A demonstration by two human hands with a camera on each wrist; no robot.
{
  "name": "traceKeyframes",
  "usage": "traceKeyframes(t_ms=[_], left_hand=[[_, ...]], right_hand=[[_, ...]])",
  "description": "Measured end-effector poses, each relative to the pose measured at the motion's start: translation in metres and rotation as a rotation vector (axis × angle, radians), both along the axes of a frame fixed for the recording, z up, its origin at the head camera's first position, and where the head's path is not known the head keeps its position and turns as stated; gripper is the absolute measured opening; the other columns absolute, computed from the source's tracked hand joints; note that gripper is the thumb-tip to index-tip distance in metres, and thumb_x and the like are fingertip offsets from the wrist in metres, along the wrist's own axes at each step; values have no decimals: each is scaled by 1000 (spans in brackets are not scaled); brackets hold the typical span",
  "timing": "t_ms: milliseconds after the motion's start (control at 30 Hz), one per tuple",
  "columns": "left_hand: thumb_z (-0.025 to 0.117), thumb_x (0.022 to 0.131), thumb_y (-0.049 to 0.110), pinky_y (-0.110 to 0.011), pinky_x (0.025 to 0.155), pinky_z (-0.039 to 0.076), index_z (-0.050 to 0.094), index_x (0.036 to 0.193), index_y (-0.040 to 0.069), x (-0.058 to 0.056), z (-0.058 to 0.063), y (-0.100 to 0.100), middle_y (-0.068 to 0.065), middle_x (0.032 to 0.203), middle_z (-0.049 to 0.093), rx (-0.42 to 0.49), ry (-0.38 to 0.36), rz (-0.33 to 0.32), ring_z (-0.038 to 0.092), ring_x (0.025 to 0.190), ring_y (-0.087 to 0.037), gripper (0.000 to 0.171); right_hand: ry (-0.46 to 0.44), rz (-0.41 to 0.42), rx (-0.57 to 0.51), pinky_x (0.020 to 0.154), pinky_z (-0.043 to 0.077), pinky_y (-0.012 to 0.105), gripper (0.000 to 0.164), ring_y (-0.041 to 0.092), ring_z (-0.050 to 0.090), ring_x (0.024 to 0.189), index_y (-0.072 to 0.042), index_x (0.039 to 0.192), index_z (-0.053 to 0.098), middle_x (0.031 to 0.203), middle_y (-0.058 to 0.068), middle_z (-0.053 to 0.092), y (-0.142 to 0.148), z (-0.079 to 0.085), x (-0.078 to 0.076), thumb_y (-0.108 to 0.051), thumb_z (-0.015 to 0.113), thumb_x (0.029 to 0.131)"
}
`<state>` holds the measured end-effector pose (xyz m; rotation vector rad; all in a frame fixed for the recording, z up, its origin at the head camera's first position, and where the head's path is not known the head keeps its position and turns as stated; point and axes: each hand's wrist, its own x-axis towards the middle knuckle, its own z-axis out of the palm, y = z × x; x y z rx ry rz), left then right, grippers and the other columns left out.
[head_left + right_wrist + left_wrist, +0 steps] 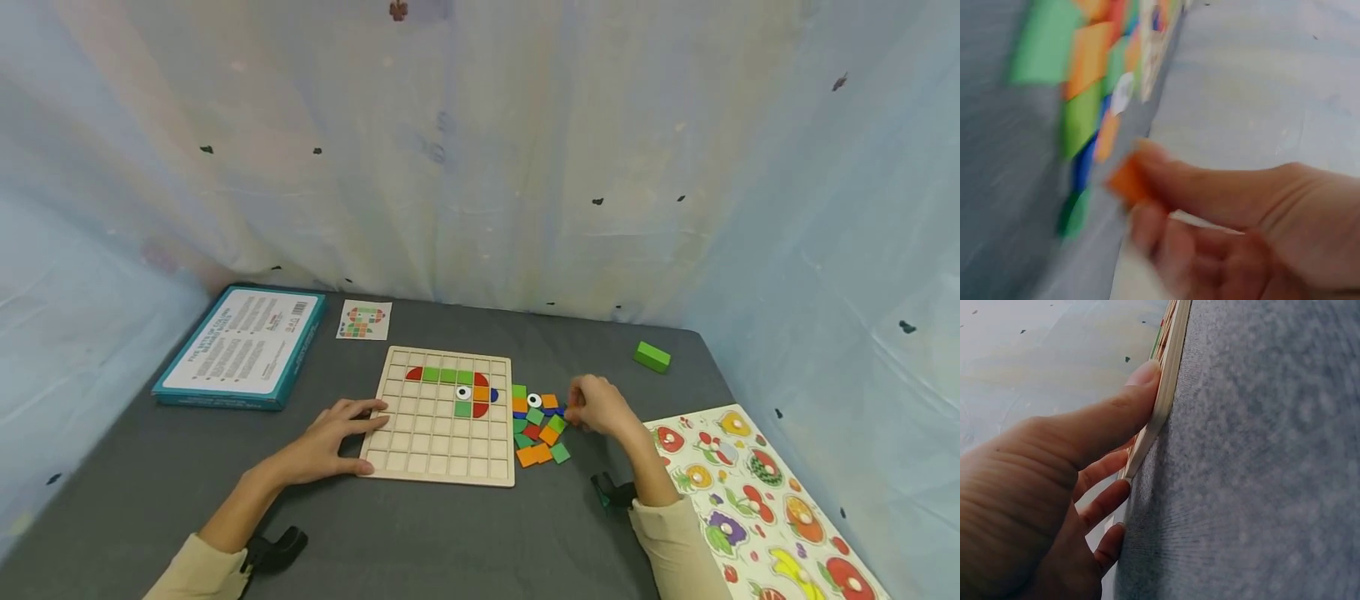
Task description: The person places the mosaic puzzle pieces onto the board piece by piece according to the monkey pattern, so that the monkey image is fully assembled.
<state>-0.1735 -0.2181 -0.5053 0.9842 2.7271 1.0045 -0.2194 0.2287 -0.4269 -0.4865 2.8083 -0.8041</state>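
A wooden grid board (420, 460) lies flat on the dark grey cloth. Green, red, orange and blue pieces plus a white eye disc (463, 392) sit in its upper right cells. My left hand (322, 442) rests at the board's lower left, its thumb on the edge in the left wrist view and its fingers spread along the left side. Right of the board is a loose pile of coloured tiles (534, 454). Beside that pile, my right hand (600, 408) pinches an orange tile (1130, 180) between thumb and fingers, seen slightly blurred in the right wrist view.
A small pattern card (364, 320) lies behind the board, with a teal box (240, 342) to its left. At the back right is a green block (652, 357). A fruit-picture board (757, 508) covers the right side, near my right forearm.
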Motion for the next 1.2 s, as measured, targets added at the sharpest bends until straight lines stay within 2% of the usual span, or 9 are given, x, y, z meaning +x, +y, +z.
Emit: traceKeyframes(t_ms=[100, 267, 433, 533, 733, 967, 1067, 1133, 1200], left_hand=[[77, 83, 45, -57, 94, 29, 53, 145, 4, 0, 0, 0, -9, 152, 41, 5, 1, -1, 35, 131, -30, 78], [76, 83, 48, -56, 93, 29, 51, 146, 5, -1, 0, 0, -8, 151, 41, -10, 4, -4, 35, 130, -30, 80], [76, 83, 50, -55, 93, 29, 51, 146, 7, -3, -1, 0, -6, 150, 42, -18, 6, 6, 36, 129, -29, 81], [76, 82, 51, -56, 93, 29, 52, 146, 9, -4, -2, -1, -5, 149, 42, -20, 5, 8, 36, 129, -29, 80], [75, 83, 51, -58, 94, 29, 55, 145, 12, -3, -3, -1, -6, 149, 42, -10, 0, -1, 36, 130, -30, 76], [75, 83, 51, -59, 94, 29, 57, 143, 13, -1, -2, -1, -8, 147, 43, -14, 11, 6, 37, 130, -32, 73], [75, 83, 51, -59, 94, 29, 57, 143, 13, -1, -2, -1, -8, 147, 43, -13, 14, 8, 37, 130, -32, 74], [75, 83, 52, -60, 94, 29, 56, 144, 13, -1, -1, -1, -8, 148, 43, -14, 11, 7, 37, 131, -32, 74], [75, 83, 52, -60, 95, 29, 56, 144, 13, -1, -1, -1, -9, 148, 43, -16, 9, 6, 37, 131, -33, 75]], right_hand=[[42, 125, -138, 57, 49, 33, 6, 18, 57, 59, 2, 91, 64, 76, 6, 60, -29, 0, -21, 7, 67, 90], [-47, 312, -281, 66, 53, 38, 11, 33, 62, 73, 5, 105, 66, 90, 13, 62, -97, -4, -49, 7, 62, 94], [-18, 395, -283, 69, 51, 27, 13, 28, 64, 80, 5, 106, 67, 92, 15, 66, -159, -9, -68, 4, 65, 93], [-28, 388, -244, 69, 49, 25, 13, 21, 63, 79, 3, 104, 69, 91, 13, 68, -183, -15, -72, 4, 68, 91], [-3, 334, -105, 69, 44, 27, 8, 13, 58, 75, -8, 96, 73, 84, 1, 67, -205, -23, -71, -3, 72, 90], [52, 343, -44, 63, 44, 25, 7, 12, 58, 69, -9, 100, 73, 83, -3, 65, -199, -23, -65, -12, 68, 96], [156, 370, 24, 71, 48, 28, 15, 16, 62, 83, -9, 108, 73, 97, 2, 68, -194, -20, -55, -16, 67, 97], [229, 383, 149, 86, 49, 35, 27, 22, 61, 104, -10, 120, 71, 116, 7, 66, -190, -16, -43, -25, 66, 99], [272, 404, 310, 101, 43, 45, 43, 28, 51, 127, -13, 134, 63, 138, 10, 57, -188, -15, -30, -39, 61, 100]])
